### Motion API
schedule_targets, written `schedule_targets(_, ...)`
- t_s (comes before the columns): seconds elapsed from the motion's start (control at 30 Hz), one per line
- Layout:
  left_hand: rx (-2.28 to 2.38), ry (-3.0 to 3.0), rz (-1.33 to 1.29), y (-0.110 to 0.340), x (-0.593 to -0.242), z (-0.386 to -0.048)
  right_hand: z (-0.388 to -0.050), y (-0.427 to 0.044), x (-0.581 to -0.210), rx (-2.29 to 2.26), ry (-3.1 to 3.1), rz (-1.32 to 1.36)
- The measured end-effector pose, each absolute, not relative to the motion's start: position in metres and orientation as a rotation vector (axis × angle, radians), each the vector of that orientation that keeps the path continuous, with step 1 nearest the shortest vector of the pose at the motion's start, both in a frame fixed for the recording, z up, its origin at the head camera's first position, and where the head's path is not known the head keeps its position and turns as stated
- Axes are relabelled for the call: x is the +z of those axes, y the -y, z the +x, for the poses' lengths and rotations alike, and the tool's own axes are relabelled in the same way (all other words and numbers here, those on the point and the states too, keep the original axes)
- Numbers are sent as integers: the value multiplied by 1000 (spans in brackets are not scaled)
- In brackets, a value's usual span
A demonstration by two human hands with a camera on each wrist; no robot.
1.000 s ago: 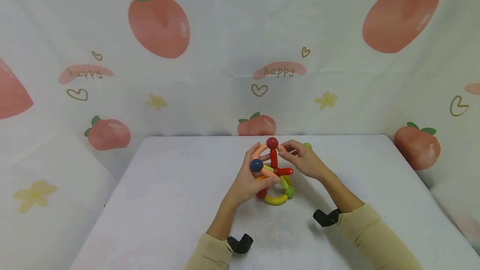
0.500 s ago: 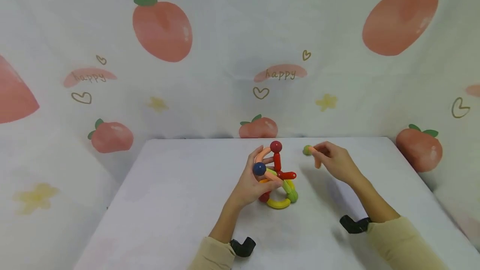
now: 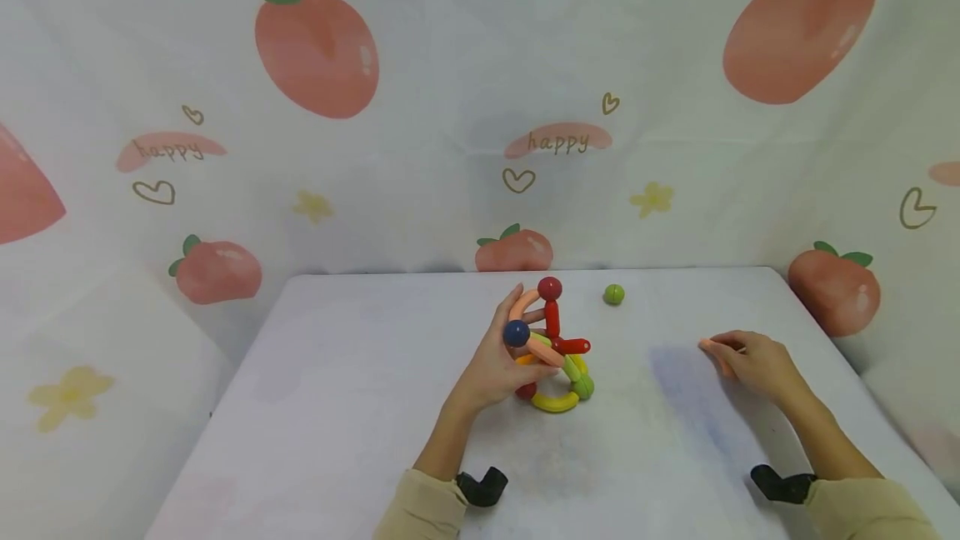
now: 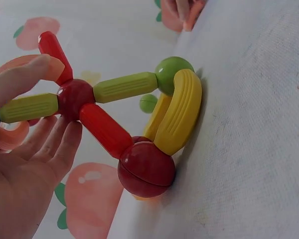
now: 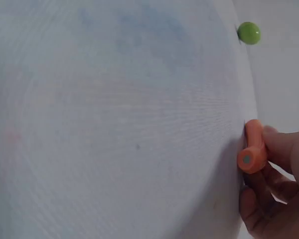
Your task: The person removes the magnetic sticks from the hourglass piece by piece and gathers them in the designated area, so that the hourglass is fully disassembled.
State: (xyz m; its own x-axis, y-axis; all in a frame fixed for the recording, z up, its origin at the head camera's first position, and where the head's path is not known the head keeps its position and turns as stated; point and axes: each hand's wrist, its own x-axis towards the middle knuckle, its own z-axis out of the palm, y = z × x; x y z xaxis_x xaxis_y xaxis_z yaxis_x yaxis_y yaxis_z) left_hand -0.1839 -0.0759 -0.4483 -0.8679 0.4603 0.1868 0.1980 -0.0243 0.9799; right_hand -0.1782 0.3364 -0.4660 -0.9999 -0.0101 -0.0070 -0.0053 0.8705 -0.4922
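A structure of coloured rods and balls stands mid-table, with a red ball (image 3: 550,288) on top, a blue ball (image 3: 516,332) at its left and curved yellow rods (image 3: 555,402) at its base. My left hand (image 3: 487,369) grips it from the left, thumb on a curved orange rod (image 4: 52,67); in the left wrist view a red ball (image 4: 75,98) joins several rods beside the fingers. Over at the right, my right hand (image 3: 757,365) pinches a curved orange piece (image 5: 254,144) between thumb and fingers, low at the table surface.
A loose green ball (image 3: 614,294) lies near the table's back edge, between the structure and my right hand. Behind the white table (image 3: 337,440) hangs a cloth (image 3: 435,107) printed with fruit.
My right hand has moved from the structure's upper right to the right side of the table, carrying the curved orange piece away. My left hand has stayed on the structure.
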Motion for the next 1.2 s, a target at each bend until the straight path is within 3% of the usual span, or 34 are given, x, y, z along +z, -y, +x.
schedule_targets(0.17,1994,-2035,708,79,-447,-185,-178,-317,-460,-849,-3165,-126)
schedule_targets(0.4,2005,-2076,663,85,-446,-186,-166,-226,-412,-1043,-3226,-599)
schedule_targets(0.63,1973,-2116,666,84,-448,-187,-155,-163,-407,-1050,-3098,-955)
schedule_targets(0.87,1965,-2108,694,81,-447,-186,-156,-146,-417,-1005,-3120,-985)
schedule_targets(1.2,2008,-2151,774,80,-450,-189,-157,-150,-411,-1379,-2983,-1112)
